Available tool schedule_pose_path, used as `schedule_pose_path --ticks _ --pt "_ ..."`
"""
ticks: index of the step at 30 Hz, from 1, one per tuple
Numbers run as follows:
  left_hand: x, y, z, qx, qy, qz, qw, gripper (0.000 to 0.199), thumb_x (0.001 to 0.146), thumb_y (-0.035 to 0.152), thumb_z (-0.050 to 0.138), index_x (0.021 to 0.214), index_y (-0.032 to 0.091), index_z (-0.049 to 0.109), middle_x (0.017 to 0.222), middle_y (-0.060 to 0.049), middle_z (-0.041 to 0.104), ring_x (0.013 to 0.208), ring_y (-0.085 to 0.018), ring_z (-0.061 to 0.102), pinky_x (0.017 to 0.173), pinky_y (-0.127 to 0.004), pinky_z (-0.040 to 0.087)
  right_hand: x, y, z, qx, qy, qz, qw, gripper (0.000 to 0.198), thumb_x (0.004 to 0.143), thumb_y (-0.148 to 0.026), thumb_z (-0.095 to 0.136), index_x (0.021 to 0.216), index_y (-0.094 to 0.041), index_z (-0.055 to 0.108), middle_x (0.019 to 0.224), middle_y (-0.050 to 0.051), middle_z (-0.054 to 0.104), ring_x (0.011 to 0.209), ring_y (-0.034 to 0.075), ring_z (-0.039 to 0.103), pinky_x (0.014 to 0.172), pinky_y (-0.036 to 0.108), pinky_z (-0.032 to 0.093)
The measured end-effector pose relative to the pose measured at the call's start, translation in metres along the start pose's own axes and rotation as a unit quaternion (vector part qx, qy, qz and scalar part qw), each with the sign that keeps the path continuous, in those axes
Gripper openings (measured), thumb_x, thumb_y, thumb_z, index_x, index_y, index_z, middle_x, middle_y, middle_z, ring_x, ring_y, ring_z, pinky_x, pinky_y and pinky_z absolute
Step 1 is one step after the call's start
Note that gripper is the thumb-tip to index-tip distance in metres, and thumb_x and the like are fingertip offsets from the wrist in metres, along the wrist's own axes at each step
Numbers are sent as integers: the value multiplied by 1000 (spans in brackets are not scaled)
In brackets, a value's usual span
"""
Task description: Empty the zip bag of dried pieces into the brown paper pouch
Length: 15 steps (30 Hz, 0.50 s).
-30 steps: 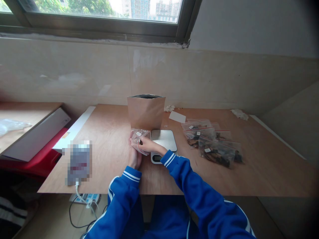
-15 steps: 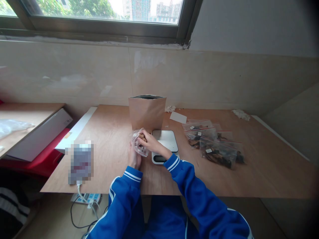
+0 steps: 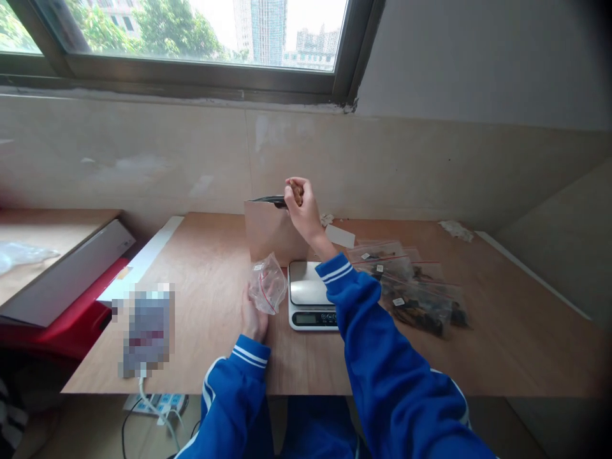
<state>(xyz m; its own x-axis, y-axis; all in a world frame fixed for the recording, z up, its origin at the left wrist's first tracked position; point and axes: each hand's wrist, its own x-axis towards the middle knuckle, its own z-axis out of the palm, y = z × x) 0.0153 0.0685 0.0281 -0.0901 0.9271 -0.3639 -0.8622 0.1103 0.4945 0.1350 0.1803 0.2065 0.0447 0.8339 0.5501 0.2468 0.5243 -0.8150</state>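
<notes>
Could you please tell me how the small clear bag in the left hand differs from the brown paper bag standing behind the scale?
The clear bag is see-through plastic with a red line; the paper bag is opaque brown. The clear bag is much smaller. The clear bag is held off the table in the left hand; the paper bag stands upright by itself, with the right hand holding a brown piece above its mouth. Both are open at the top.

a white scale sits on the wooden table, filled zip bags lie right of it, a blurred device left, a window above.
</notes>
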Motion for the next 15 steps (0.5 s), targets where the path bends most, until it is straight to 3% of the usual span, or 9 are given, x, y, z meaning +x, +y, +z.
schedule_pose_path --ticks 3,5,9,15 --pt "1 -1 -2 -6 -3 -2 1000 33 95 34 44 110 19 70 128 -10 65 124 -28 58 109 -51 42 36 -9 5 -105 11 -84 991 28 98 -34 41 122 -20 41 115 9 56 106 17 58 93 30 49" --pt "2 -2 -3 -3 -11 -3 1000 32 93 34 47 111 19 70 126 -11 66 124 -28 57 109 -51 42 46 -10 6 -196 -33 -130 971 26 97 -27 42 121 -20 44 119 10 54 108 17 57 96 31 47" --pt "2 -3 -4 -4 -9 0 1000 31 90 33 52 112 19 69 128 -11 65 124 -28 57 109 -49 43 45 -6 0 -299 -132 -170 930 22 92 -17 46 114 -18 51 116 9 54 99 18 60 87 30 50" --pt "0 -1 -3 -18 -21 -3 1000 35 92 37 47 110 18 70 124 -12 67 123 -29 58 109 -50 43 39 1 -5 -345 -192 -187 900 23 92 -13 44 112 -15 55 112 9 54 90 17 60 79 26 46"
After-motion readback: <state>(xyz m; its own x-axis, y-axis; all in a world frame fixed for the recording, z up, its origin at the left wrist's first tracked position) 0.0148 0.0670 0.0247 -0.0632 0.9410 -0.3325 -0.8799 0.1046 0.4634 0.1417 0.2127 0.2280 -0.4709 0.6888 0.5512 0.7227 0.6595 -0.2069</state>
